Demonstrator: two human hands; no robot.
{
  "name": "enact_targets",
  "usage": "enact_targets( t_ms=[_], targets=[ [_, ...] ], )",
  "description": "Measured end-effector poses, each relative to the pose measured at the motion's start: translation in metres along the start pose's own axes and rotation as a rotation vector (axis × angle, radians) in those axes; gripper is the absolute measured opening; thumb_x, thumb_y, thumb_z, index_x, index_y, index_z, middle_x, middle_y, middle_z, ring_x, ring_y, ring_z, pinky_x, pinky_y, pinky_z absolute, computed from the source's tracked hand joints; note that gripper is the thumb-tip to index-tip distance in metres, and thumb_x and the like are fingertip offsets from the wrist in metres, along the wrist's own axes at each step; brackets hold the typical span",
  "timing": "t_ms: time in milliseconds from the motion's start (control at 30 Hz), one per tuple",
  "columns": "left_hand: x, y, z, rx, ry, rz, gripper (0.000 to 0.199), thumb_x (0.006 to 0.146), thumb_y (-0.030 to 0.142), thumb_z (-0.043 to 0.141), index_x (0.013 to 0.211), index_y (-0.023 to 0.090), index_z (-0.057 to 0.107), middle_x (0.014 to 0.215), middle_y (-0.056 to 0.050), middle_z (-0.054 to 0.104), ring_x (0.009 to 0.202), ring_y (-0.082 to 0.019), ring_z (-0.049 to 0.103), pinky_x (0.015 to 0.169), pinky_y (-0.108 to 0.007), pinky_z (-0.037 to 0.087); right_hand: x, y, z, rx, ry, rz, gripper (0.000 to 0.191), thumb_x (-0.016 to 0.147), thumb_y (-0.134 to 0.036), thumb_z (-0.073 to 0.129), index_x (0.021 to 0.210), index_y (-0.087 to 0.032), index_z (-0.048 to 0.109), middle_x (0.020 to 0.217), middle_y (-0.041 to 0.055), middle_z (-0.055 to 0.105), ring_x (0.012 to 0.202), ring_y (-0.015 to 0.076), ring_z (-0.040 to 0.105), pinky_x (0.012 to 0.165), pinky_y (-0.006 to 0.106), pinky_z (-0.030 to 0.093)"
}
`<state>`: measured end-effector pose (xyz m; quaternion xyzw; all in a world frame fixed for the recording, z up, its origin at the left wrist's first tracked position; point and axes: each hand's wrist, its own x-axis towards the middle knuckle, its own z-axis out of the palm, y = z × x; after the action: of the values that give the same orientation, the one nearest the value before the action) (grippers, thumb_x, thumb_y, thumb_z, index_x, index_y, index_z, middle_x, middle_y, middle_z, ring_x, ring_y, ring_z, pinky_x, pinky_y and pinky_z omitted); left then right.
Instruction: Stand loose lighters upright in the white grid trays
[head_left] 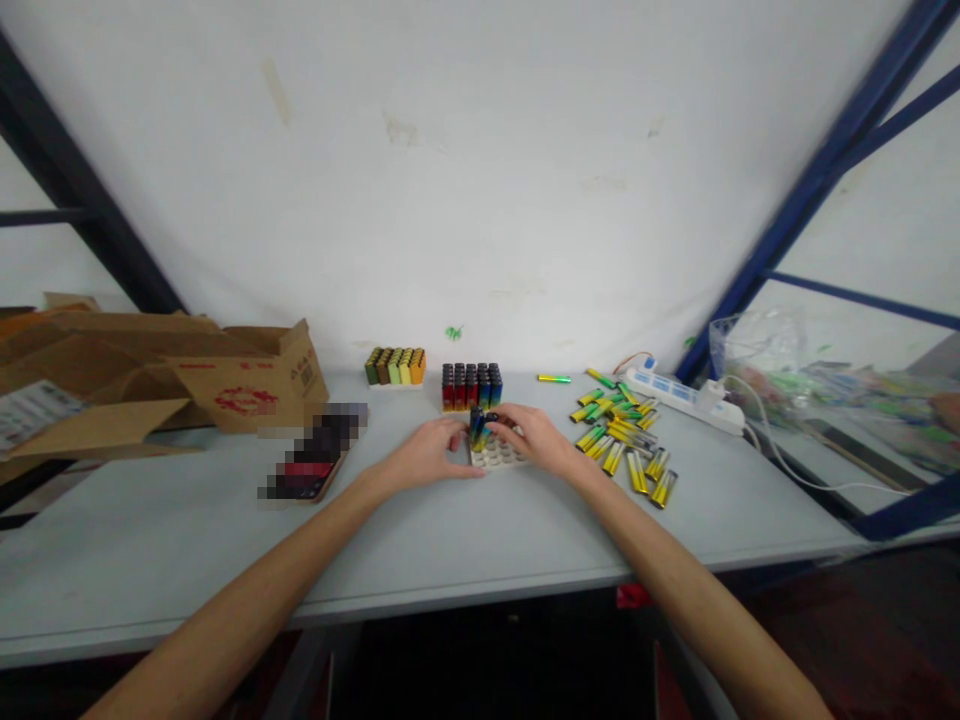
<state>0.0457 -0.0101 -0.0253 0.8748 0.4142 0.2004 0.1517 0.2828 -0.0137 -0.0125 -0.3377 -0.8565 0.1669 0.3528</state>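
A white tray with round holes (499,456) lies on the table between my hands. A few dark-topped, blue and yellow lighters (477,432) stand upright at its left end. My left hand (431,455) rests at the tray's left side, thumb and fingers apart, with nothing gripped. My right hand (531,436) reaches over the tray from the right, its fingers closed at a dark-topped lighter (489,420) beside the standing ones. Just behind stands a block of red and blue lighters with black tops (471,387).
Loose yellow-green lighters (619,425) are scattered to the right, before a white power strip (684,398). A yellow-green block (395,366) stands at the back left. Cardboard boxes (247,385) and a partly pixelated phone (319,455) occupy the left. Blue shelf posts (806,195) rise at the right.
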Motion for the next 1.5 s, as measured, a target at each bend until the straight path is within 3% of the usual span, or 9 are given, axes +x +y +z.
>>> enact_targets(
  t_ms=[233, 400, 633, 967, 1100, 1200, 1300, 1367, 1500],
  targets=[
    [0.0, 0.001, 0.0, -0.003, -0.005, -0.008, 0.052, 0.07, 0.066, 0.078, 0.083, 0.019, 0.06, 0.076, 0.0, 0.056, 0.071, -0.02, 0.053, 0.066, -0.03, 0.04, 0.001, -0.001, 0.002, -0.043, -0.039, -0.008, 0.025, 0.102, -0.04, 0.058, 0.106, -0.019, 0.07, 0.098, 0.009, 0.076, 0.084, 0.0203, 0.068, 0.078, 0.029, 0.05],
    [0.0, -0.001, 0.001, 0.006, -0.002, -0.001, 0.055, 0.07, 0.069, 0.077, 0.083, 0.019, 0.06, 0.077, 0.0, 0.057, 0.071, -0.02, 0.053, 0.066, -0.03, 0.04, 0.003, -0.003, 0.001, -0.025, -0.068, 0.051, 0.019, 0.1, -0.035, 0.062, 0.101, -0.017, 0.069, 0.086, 0.0061, 0.075, 0.073, 0.0175, 0.065, 0.07, 0.026, 0.046],
    [0.0, -0.003, 0.003, -0.016, 0.008, 0.021, 0.053, 0.071, 0.067, 0.077, 0.084, 0.019, 0.06, 0.078, 0.0, 0.057, 0.072, -0.019, 0.053, 0.066, -0.03, 0.04, 0.002, 0.005, 0.012, -0.102, -0.114, -0.015, 0.019, 0.099, -0.033, 0.066, 0.089, -0.016, 0.067, 0.083, 0.0046, 0.068, 0.073, 0.0164, 0.059, 0.07, 0.026, 0.044],
    [-0.001, -0.001, 0.002, -0.011, 0.023, 0.027, 0.054, 0.072, 0.067, 0.077, 0.089, 0.017, 0.063, 0.078, 0.0, 0.058, 0.072, -0.019, 0.054, 0.066, -0.03, 0.041, -0.003, 0.008, 0.01, -0.188, -0.145, -0.065, 0.019, 0.094, -0.032, 0.071, 0.099, -0.014, 0.073, 0.103, 0.0113, 0.068, 0.097, 0.0223, 0.064, 0.088, 0.032, 0.051],
    [0.0, -0.003, 0.002, -0.014, 0.021, 0.025, 0.057, 0.07, 0.069, 0.077, 0.09, 0.017, 0.065, 0.079, -0.001, 0.059, 0.073, -0.02, 0.056, 0.067, -0.03, 0.042, -0.004, 0.007, -0.011, -0.2, -0.117, -0.08, 0.021, 0.094, -0.036, 0.071, 0.103, -0.017, 0.074, 0.106, 0.0105, 0.07, 0.1, 0.0226, 0.065, 0.092, 0.034, 0.051],
    [0.0, -0.003, 0.002, -0.024, 0.007, 0.021, 0.06, 0.07, 0.072, 0.076, 0.089, 0.017, 0.065, 0.079, -0.002, 0.061, 0.073, -0.021, 0.057, 0.067, -0.031, 0.043, -0.005, 0.024, -0.043, -0.226, 0.066, 0.005, 0.021, 0.1, -0.036, 0.062, 0.101, -0.018, 0.073, 0.102, 0.009, 0.073, 0.097, 0.0219, 0.067, 0.092, 0.034, 0.051],
    [-0.001, -0.004, 0.002, -0.035, 0.0, 0.013, 0.06, 0.069, 0.073, 0.076, 0.088, 0.017, 0.065, 0.08, -0.002, 0.062, 0.074, -0.021, 0.058, 0.068, -0.031, 0.044, -0.002, 0.058, -0.077, -0.372, 0.29, 0.195, 0.027, 0.102, -0.034, 0.053, 0.099, -0.016, 0.072, 0.099, 0.0123, 0.075, 0.094, 0.0247, 0.068, 0.091, 0.038, 0.052],
    [-0.001, -0.003, 0.002, -0.037, 0.003, 0.01, 0.059, 0.069, 0.072, 0.077, 0.087, 0.017, 0.064, 0.08, -0.002, 0.062, 0.074, -0.021, 0.058, 0.068, -0.031, 0.044, 0.001, 0.085, -0.093, -0.455, 0.299, 0.302, 0.027, 0.101, -0.028, 0.049, 0.108, -0.014, 0.071, 0.107, 0.0151, 0.075, 0.098, 0.0259, 0.069, 0.094, 0.039, 0.052],
    [-0.001, -0.002, 0.002, -0.054, 0.019, 0.001, 0.058, 0.066, 0.07, 0.079, 0.084, 0.018, 0.064, 0.078, -0.002, 0.061, 0.073, -0.021, 0.058, 0.067, -0.031, 0.044, 0.012, 0.122, -0.1, -0.62, 0.065, 0.432, 0.039, 0.101, -0.021, 0.044, 0.133, -0.004, 0.061, 0.133, 0.0239, 0.066, 0.124, 0.0288, 0.063, 0.11, 0.041, 0.045]
  ],
)
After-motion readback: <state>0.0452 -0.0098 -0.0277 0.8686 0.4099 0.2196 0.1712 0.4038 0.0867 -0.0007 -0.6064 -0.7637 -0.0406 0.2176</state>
